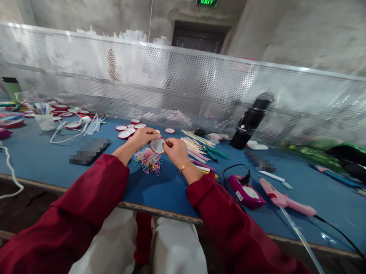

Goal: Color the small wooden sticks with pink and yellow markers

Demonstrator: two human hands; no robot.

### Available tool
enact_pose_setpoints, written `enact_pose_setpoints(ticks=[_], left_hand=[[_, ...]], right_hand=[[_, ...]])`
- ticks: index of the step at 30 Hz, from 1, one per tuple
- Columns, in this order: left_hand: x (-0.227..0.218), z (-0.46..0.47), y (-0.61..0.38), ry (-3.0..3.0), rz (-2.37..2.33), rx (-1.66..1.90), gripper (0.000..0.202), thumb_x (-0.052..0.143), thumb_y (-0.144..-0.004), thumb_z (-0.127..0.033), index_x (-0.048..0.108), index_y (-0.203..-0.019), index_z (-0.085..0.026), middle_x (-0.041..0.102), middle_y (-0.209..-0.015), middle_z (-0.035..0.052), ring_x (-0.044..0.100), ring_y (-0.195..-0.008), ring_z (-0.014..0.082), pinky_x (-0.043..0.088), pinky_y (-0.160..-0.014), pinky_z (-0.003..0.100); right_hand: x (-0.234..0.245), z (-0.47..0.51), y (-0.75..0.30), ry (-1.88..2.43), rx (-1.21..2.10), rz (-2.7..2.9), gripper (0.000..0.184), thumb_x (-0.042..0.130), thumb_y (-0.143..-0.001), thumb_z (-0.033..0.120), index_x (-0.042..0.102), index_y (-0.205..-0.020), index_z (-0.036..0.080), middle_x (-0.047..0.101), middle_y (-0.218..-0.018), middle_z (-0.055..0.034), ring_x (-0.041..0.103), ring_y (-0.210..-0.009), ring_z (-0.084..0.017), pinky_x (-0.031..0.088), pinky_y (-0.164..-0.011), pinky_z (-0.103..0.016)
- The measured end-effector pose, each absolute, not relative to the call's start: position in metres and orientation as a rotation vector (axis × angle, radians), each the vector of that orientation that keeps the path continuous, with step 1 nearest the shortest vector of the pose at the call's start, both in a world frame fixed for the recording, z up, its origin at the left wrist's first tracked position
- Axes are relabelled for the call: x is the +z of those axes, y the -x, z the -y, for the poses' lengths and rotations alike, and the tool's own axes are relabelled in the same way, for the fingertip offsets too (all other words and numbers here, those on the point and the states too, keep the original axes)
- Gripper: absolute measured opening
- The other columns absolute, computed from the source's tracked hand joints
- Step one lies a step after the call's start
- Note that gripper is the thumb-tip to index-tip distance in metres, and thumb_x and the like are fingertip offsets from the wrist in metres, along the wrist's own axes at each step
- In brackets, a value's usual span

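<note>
Between my two hands is a round, shallow red-rimmed disc (157,147) with a whitish inside, raised over the table. My left hand (145,137) pinches its upper left edge with the fingers closed. On the opposite side, the closed fingers of my right hand (177,152) grip the rim. Just below the hands lies a heap of small coloured plastic loops (148,161), pin-like in shape. Several similar red-rimmed discs (126,134) are grouped beyond my left hand, and a single disc (169,130) lies farther back.
Right of my hands are thin wooden sticks (192,142), green-handled pliers (215,152), a purple power box (246,192), a pink glue gun (287,199) and a black bottle (249,124). Leftward are a phone (90,150) and a white cup (45,121). A perforated metal screen (137,79) stands behind.
</note>
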State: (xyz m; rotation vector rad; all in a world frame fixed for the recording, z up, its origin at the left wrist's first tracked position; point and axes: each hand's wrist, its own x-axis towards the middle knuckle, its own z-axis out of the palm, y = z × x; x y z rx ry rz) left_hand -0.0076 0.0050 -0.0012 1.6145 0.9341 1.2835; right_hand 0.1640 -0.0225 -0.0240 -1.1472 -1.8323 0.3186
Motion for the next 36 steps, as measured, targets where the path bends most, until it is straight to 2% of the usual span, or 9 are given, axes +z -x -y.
enact_pose_setpoints(ticks=[7,11,15,18,22,28,30,32,36], left_hand=[[-0.002,-0.005,0.008,-1.585,-0.904,1.254,0.022,0.076,-0.063,-0.033,0.073,-0.075,-0.015,0.065,-0.069,0.0035,0.053,-0.059,0.0100,0.042,-0.059,0.025],[-0.002,-0.003,0.006,-1.478,-0.891,1.255,0.028,0.071,-0.071,-0.034,0.073,-0.091,-0.015,0.069,-0.083,0.0064,0.057,-0.065,0.0119,0.046,-0.062,0.027],[0.000,-0.001,0.006,-1.404,-0.896,1.206,0.031,0.063,-0.078,-0.034,0.071,-0.103,-0.017,0.070,-0.092,0.0083,0.061,-0.071,0.0140,0.049,-0.066,0.029],[0.001,0.000,0.008,-1.480,-0.907,1.165,0.035,0.070,-0.072,-0.026,0.070,-0.106,-0.019,0.071,-0.090,0.0070,0.061,-0.071,0.0132,0.048,-0.065,0.026],[-0.002,-0.001,0.010,-1.654,-0.874,1.138,0.053,0.074,-0.063,-0.018,0.066,-0.116,-0.018,0.070,-0.093,0.0079,0.061,-0.073,0.0138,0.046,-0.063,0.025],[-0.010,-0.011,0.010,-1.936,-0.785,1.229,0.083,0.079,-0.053,-0.015,0.053,-0.132,-0.019,0.068,-0.108,0.0107,0.063,-0.089,0.0189,0.049,-0.078,0.032],[-0.012,-0.014,0.010,-2.010,-0.778,1.237,0.075,0.078,-0.054,-0.016,0.059,-0.126,-0.019,0.067,-0.109,0.0099,0.063,-0.090,0.0190,0.048,-0.081,0.033],[-0.013,-0.016,0.010,-2.026,-0.785,1.235,0.057,0.075,-0.059,-0.019,0.066,-0.115,-0.018,0.068,-0.105,0.0089,0.063,-0.089,0.0182,0.048,-0.080,0.032],[-0.011,-0.015,0.009,-1.960,-0.891,1.248,0.034,0.069,-0.069,-0.028,0.071,-0.101,-0.016,0.070,-0.086,0.0063,0.061,-0.074,0.0150,0.046,-0.069,0.027]], right_hand=[[-0.027,0.019,-0.162,1.119,0.381,1.802,0.014,0.056,-0.077,0.029,0.062,-0.069,0.020,0.063,-0.057,-0.0004,0.061,-0.054,-0.015,0.045,-0.052,-0.024],[-0.029,0.014,-0.162,1.146,0.640,1.661,0.014,0.057,-0.077,0.031,0.059,-0.070,0.020,0.060,-0.052,0.0017,0.058,-0.045,-0.013,0.045,-0.044,-0.023],[-0.028,0.012,-0.165,1.098,0.811,1.487,0.012,0.060,-0.076,0.029,0.060,-0.084,0.020,0.062,-0.057,0.0028,0.059,-0.047,-0.013,0.046,-0.041,-0.022],[-0.027,0.011,-0.167,1.035,0.850,1.421,0.021,0.062,-0.077,0.030,0.059,-0.095,0.020,0.065,-0.066,0.0011,0.063,-0.053,-0.014,0.049,-0.042,-0.023],[-0.027,0.008,-0.167,1.023,0.879,1.439,0.021,0.056,-0.082,0.040,0.062,-0.088,0.020,0.068,-0.073,-0.0028,0.067,-0.061,-0.017,0.053,-0.047,-0.026],[-0.028,0.008,-0.167,1.057,0.885,1.463,0.028,0.052,-0.083,0.046,0.062,-0.078,0.020,0.065,-0.060,-0.0027,0.065,-0.056,-0.018,0.054,-0.047,-0.028],[-0.028,0.008,-0.167,1.076,0.886,1.494,0.028,0.054,-0.082,0.046,0.062,-0.076,0.020,0.063,-0.055,-0.0014,0.064,-0.052,-0.018,0.053,-0.046,-0.027],[-0.029,0.009,-0.166,1.062,0.902,1.514,0.027,0.055,-0.082,0.045,0.062,-0.074,0.020,0.062,-0.054,-0.0006,0.063,-0.050,-0.017,0.051,-0.043,-0.026],[-0.030,0.010,-0.164,1.019,0.928,1.528,0.025,0.056,-0.082,0.042,0.062,-0.074,0.019,0.062,-0.055,-0.0002,0.063,-0.049,-0.016,0.049,-0.040,-0.024]])
